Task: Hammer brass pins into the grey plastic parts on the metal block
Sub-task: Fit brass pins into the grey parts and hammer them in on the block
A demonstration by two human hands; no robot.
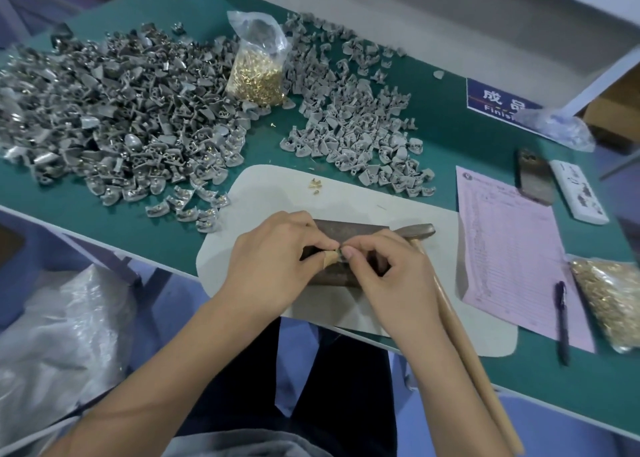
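Pinched between the fingertips of the left hand [273,249] and right hand [388,266] is a small grey plastic part [337,254], held over the metal block [349,230] on a pale mat [277,183] (pin not discernible). Hammer [420,230] lies just right. Loose brass pins [315,185] are noted beyond; part heaps [121,110] behind.

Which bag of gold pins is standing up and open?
The bag at the back, between the two grey part piles. Its top is open and it stands upright. The other bag, at the right edge beside the pen, lies flat.
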